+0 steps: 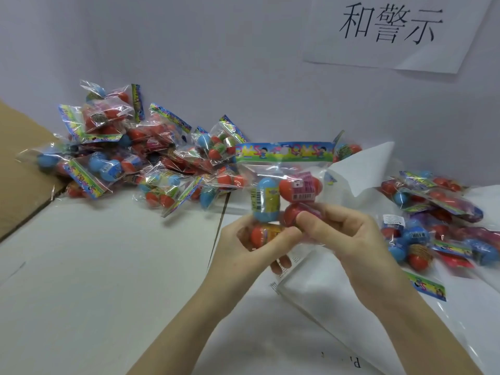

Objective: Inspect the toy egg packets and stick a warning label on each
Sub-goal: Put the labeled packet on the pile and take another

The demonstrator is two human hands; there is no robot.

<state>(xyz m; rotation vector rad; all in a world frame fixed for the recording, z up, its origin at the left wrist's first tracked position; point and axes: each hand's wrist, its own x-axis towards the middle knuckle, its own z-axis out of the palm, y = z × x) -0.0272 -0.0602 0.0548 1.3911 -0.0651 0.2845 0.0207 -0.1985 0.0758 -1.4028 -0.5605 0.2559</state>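
Clear plastic crinkles around the packet held up over the white bench, its colourful card header on top and blue and red toy eggs inside. The left hand has its grip curled round the lower left egg, thumb across the front. The right hand pinches the lower right red egg through the bag. A big pile of packets lies to the left, a smaller pile to the right. A paper sign hangs on the wall.
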